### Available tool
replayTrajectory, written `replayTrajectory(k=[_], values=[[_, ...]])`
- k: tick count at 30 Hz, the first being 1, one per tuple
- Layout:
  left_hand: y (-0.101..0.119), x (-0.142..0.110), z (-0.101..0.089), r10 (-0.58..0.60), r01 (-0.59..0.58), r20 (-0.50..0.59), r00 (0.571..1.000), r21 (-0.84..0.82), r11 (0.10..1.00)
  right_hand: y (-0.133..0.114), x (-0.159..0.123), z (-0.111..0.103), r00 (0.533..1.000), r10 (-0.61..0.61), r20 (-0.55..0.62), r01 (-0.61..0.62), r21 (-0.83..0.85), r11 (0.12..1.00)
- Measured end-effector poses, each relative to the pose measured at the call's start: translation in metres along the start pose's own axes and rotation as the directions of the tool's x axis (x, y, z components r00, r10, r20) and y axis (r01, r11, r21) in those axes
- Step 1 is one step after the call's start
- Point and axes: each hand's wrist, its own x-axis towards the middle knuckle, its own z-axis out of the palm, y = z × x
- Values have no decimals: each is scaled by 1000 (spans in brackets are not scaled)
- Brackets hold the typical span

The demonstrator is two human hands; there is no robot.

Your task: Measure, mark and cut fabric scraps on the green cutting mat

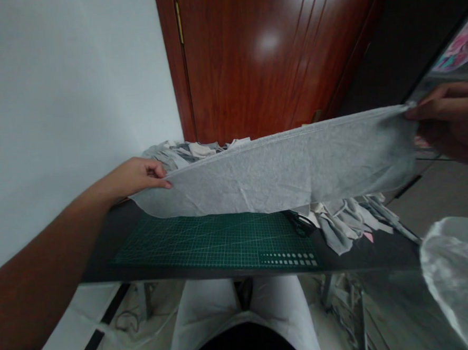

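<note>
A long grey-white strip of fabric [273, 167] is stretched in the air above the table, its upper edge pulled fairly straight and slanting up to the right. My left hand [146, 174] pinches its left end between thumb and fingers. At the far right, my right hand [448, 119] grips the upper right corner, higher than the left one. Part of the right hand runs out of the picture. Below the fabric lies a green cutting mat [210, 245] with a printed grid. Black-handled scissors [300, 225] rest at its right side, partly hidden by the strip.
Grey and white cloth scraps [342, 221] lie on the table's right side. Another cloth pile [173, 153] is at the back left, by the wall. A brown wooden door [243, 63] stands behind the table. A translucent plastic bag [459, 267] hangs at the right edge.
</note>
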Motion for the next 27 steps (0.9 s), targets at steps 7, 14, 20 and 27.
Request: replayTrajectory(k=[7,14,20,27], values=[[-15,-16,-14,-14,29,-119,993,123,992,29,-12,30,986,143,89,-154,135,979],[-34,-39,-11,37,65,-207,978,464,883,55,-35,53,989,140,44,-147,328,933],[-39,-57,-6,-29,260,-430,902,489,833,63,-70,75,955,293,34,-278,435,856],[-54,-76,-46,-100,384,-478,873,547,744,92,-108,91,949,315,11,-298,364,883]])
